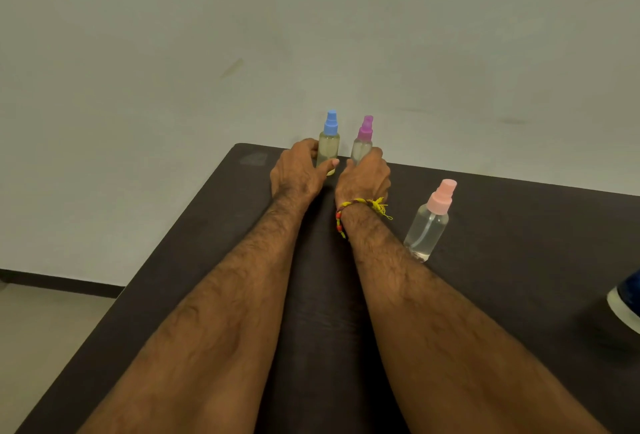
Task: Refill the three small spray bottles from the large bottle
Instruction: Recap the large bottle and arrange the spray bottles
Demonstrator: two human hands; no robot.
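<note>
My left hand (298, 170) wraps the blue-capped spray bottle (329, 146) and my right hand (363, 179) curls around the purple-capped spray bottle (363, 142), both upright at 12 o'clock near the far edge of the dark table (502, 260). The pink-capped spray bottle (427, 222) stands apart at 3 o'clock. All 3 caps are on, so I judge uncapping comes next. Both forearms reach straight out, wrists nearly touching.
</note>
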